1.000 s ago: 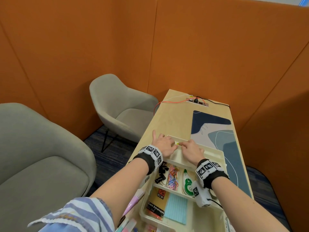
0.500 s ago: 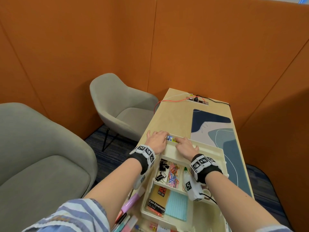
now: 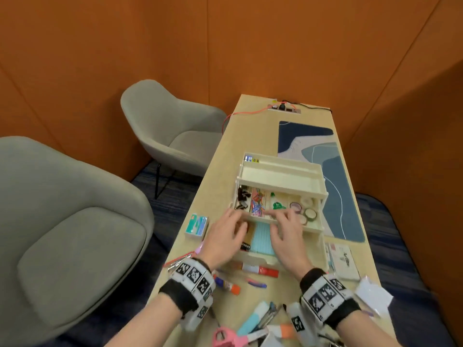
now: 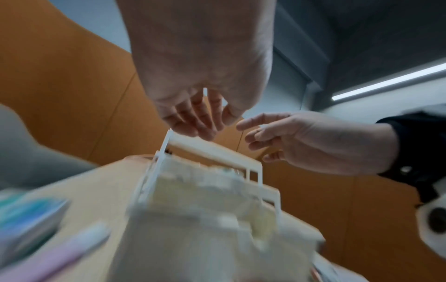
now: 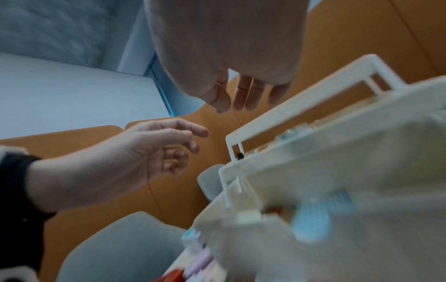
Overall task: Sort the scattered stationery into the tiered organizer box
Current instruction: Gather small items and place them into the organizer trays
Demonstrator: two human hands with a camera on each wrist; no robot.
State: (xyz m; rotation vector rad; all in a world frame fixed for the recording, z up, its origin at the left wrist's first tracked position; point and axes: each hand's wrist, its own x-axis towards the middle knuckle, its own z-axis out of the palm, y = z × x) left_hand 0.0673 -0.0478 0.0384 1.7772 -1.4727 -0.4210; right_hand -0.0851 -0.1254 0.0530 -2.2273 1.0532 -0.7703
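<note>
Left hand (image 3: 226, 237) and right hand (image 3: 285, 236) hover side by side over near tier of cream plastic tiered organizer box (image 3: 280, 181); fingers loosely spread, relaxed, holding nothing. Box stands mid-table on light wooden table (image 3: 225, 156), tiers stepped open: binder clips, paper clips, tape rolls in middle tier; far top tier nearly bare.

Left hand (image 4: 202, 63) above organizer box (image 4: 217, 200), loose fingers (image 4: 190, 122), right hand (image 4: 321, 141) beside, holding nothing
</note>
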